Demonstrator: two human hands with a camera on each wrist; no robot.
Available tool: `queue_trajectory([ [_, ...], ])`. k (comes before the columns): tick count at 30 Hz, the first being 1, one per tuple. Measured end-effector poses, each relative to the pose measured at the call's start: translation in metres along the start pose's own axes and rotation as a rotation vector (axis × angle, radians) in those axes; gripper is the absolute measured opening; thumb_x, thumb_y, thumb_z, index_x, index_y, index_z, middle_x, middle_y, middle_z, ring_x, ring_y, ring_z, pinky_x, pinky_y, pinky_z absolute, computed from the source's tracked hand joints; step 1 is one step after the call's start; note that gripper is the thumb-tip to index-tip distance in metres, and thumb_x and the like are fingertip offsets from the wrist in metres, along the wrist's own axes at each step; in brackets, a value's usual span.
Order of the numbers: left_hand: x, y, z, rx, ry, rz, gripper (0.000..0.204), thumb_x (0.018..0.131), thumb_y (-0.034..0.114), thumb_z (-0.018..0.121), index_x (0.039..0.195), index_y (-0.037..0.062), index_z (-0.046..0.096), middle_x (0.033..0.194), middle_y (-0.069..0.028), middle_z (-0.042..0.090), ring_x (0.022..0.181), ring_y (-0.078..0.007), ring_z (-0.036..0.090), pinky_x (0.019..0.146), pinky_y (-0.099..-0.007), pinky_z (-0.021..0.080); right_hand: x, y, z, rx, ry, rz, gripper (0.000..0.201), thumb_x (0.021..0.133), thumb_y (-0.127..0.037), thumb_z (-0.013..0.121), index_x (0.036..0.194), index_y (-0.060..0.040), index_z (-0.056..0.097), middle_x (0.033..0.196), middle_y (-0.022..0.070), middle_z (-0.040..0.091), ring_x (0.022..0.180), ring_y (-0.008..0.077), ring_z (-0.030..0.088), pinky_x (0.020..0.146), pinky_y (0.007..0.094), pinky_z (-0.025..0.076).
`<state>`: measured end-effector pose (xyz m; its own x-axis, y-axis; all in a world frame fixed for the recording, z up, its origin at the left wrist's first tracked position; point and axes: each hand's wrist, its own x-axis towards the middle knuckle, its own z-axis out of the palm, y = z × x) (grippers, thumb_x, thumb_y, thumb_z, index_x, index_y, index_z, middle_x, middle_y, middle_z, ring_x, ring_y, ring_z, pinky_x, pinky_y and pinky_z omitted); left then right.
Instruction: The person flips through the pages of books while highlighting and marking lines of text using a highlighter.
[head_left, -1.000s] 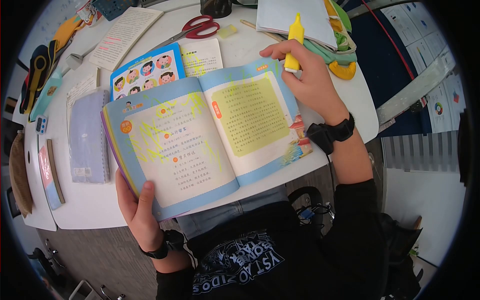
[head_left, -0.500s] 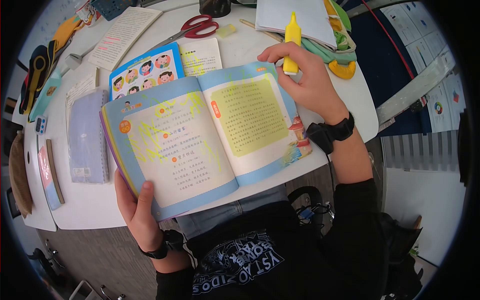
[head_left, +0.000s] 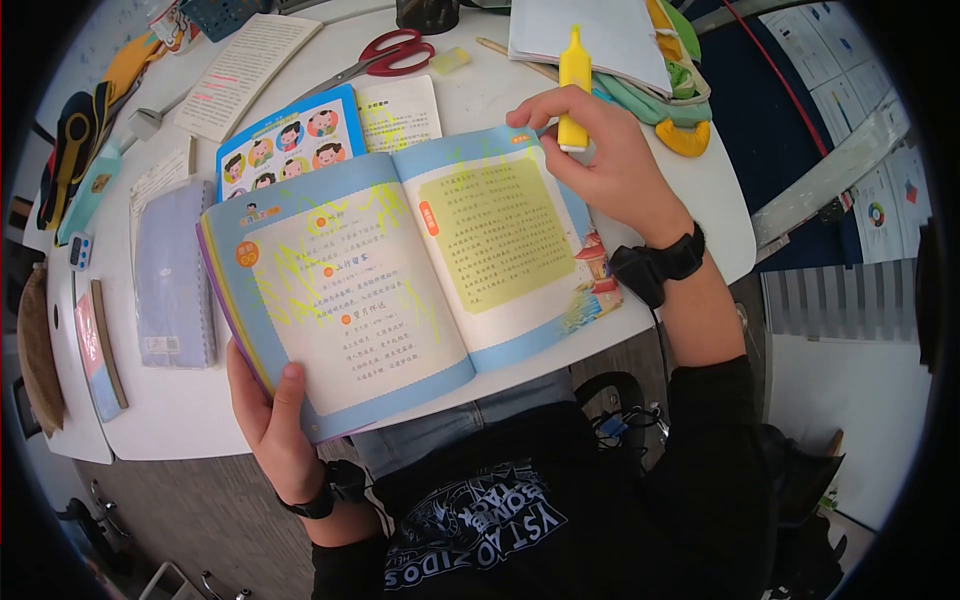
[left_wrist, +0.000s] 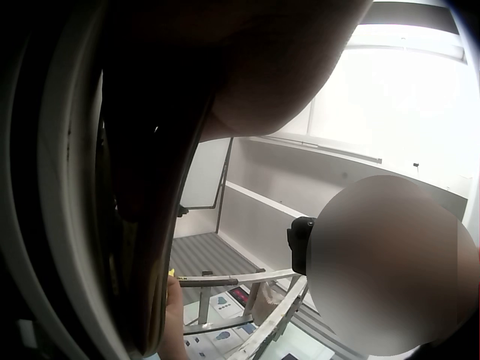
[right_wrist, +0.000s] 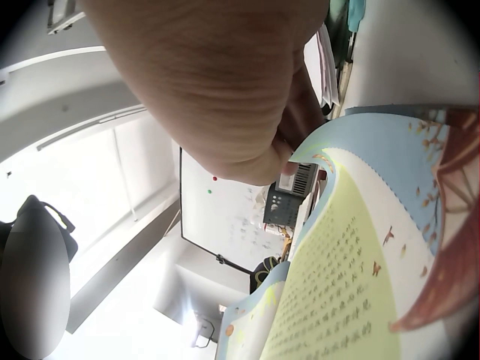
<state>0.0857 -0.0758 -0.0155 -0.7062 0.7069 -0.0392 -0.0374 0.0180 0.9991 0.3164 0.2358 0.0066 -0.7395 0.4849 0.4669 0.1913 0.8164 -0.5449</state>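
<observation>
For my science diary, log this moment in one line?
left hand: holds open book; right hand: holds highlighter, at book's corner; scissors: on table

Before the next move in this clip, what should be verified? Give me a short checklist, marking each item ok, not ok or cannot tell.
1. Left hand gripping the open book at its lower left: ok.
2. Right hand at the book's upper right corner: ok.
3. Right hand free of other things: not ok, it holds the yellow highlighter.
4. Only the right-hand page held: cannot tell.
5. Red-handled scissors apart from the open book: ok.
</observation>
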Motion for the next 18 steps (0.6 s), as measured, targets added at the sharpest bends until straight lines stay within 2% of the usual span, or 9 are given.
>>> queue_trajectory([
  [5,0.0,0.0002,-0.0003,0.001,-0.002,-0.004,0.052,0.1,0.008,0.062,0.147,-0.008,0.045,0.135,-0.013,0.062,0.121,-0.0174,0.055,0.108,-0.0309,0.04,-0.0001,0.0001,-0.0001,-0.011,-0.035,0.014,0.025,0.087,0.001,0.063,0.111,-0.0054,0.066,0.109,0.0089,0.074,0.104,0.0271,0.071,0.091,0.0354,0.055],
  [13,-0.0009,0.0021,0.0024,0.019,0.019,-0.001,0.051,0.101,0.008,0.062,0.146,-0.0078,0.046,0.133,-0.013,0.062,0.119,-0.0173,0.056,0.107,-0.0307,0.041,-0.0004,0.0014,0.0024,-0.009,-0.046,0.017,0.025,0.087,0.003,0.063,0.11,-0.0057,0.065,0.107,0.0079,0.073,0.095,0.0257,0.07,0.088,0.0364,0.055],
  [18,-0.0005,0.0039,0.0032,0.023,0.007,0.0,0.05,0.101,0.008,0.062,0.146,-0.0079,0.046,0.132,-0.0129,0.063,0.118,-0.0171,0.056,0.106,-0.0305,0.041,-0.0004,0.0012,0.002,-0.023,-0.054,0.02,0.024,0.087,0.003,0.063,0.11,-0.0056,0.064,0.108,0.0081,0.073,0.097,0.0261,0.07,0.089,0.0366,0.054],
])
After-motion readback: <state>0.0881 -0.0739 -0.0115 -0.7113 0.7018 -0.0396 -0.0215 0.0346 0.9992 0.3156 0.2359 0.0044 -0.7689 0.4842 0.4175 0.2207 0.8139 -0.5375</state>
